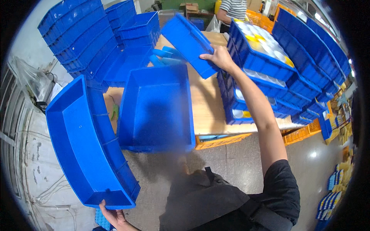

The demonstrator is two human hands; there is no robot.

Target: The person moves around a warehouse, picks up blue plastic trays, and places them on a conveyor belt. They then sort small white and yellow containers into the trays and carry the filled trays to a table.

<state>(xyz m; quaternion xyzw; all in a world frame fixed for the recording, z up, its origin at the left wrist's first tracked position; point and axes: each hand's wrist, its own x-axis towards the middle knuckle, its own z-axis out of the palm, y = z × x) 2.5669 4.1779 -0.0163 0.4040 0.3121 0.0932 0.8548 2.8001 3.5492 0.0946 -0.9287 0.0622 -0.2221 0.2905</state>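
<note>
We see the left hand (114, 216) gripping the near end wall of a long, empty blue plastic bin (83, 146) held out over the floor, while the right hand (220, 57) clasps the rim of a shallower blue plastic tray (188, 43) lifted over the wooden table (208, 104). We judge both stiff, light and smooth-walled, best taken by their rims; the left fingers are largely cut off at the frame's lower edge, and the contents of the stacked blue crates (266, 57) are hard to make out.

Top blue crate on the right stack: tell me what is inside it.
The top blue crate holds round white and yellow pieces, apparently lids or caps. Its near wall hides the lower layers, so its depth of fill cannot be seen.
</note>
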